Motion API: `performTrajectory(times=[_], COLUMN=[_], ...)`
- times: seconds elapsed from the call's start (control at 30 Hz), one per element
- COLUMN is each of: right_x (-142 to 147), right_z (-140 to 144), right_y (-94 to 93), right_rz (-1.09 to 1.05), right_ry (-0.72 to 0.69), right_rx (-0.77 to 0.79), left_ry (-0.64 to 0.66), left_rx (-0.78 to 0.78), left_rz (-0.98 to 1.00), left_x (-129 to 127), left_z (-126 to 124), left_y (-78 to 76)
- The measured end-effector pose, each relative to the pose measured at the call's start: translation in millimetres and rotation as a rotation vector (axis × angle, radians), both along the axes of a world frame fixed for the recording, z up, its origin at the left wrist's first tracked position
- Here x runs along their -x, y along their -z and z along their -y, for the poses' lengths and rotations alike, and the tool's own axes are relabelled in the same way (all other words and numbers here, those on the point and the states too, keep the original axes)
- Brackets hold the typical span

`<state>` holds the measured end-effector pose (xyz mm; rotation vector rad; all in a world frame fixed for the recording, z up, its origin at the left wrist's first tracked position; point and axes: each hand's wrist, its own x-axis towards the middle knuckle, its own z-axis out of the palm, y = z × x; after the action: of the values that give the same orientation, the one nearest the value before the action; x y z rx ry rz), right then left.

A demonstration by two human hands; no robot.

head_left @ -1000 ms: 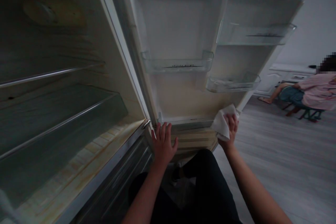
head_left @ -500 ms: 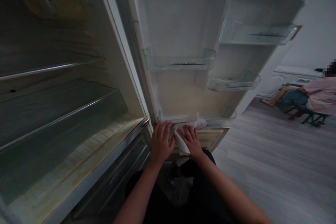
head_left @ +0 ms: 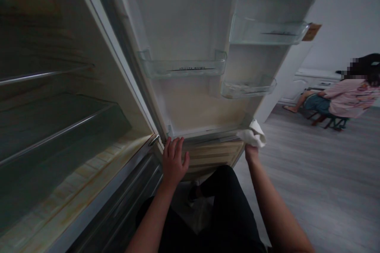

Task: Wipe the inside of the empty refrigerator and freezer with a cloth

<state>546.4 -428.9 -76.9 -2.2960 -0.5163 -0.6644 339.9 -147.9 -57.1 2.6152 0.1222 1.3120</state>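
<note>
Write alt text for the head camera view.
A right hand presses a white cloth to the open fridge door's bottom corner, while the left hand rests flat on its lower edge. Another person sits behind.

Left hand (head_left: 173, 162) and cloth (head_left: 253, 134) at door's (head_left: 184, 19) bottom edge.

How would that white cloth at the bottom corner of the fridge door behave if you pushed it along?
Probably floppy: the white cloth bunches in soft folds over the right hand. It looks light, since it keeps its crumpled shape without sagging far. It would likely drag rather than slide on the fridge door, though the dim picture hides whether it is damp.
</note>
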Motion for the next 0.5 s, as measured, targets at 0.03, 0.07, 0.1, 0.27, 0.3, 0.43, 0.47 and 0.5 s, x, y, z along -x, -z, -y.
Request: performTrajectory(times=[0.03, 0.07, 0.1, 0.27, 0.3, 0.43, 0.47, 0.5], right_x=[-7, -12, -14, 7, 16, 61, 72, 84], right_z=[3, 4, 3, -31, -42, -90, -103, -116], right_y=[-6.8, -12.6, -17.3, -22.5, -21.3, -19.5, -20.0, -20.8], right_rz=[-0.053, -0.138, -0.252, -0.758, -0.816, -1.119, -1.200, -1.286], right_ry=[-0.008, -0.041, -0.089, -0.190, -0.186, -0.293, -0.347, -0.417], right_rx=[-0.154, -0.355, -0.592, -1.520, -1.602, -1.755, -1.768, -1.770], left_ry=[0.002, 0.003, 0.002, -0.020, -0.023, -0.006, -0.003, -0.002], left_rx=[-0.001, -0.003, -0.007, -0.025, -0.026, -0.035, -0.036, -0.036], left_rz=[0.004, 0.007, 0.011, -0.013, -0.021, -0.036, -0.036, -0.036], left_x=[-1, -1, -1, 0, 1, 1, 1, 1], left_z=[0, 0, 0, 1, 1, 0, 0, 0], left_y=[0.2, 0.3, 0.2, -1.4, -1.8, -2.7, -2.6, -2.5])
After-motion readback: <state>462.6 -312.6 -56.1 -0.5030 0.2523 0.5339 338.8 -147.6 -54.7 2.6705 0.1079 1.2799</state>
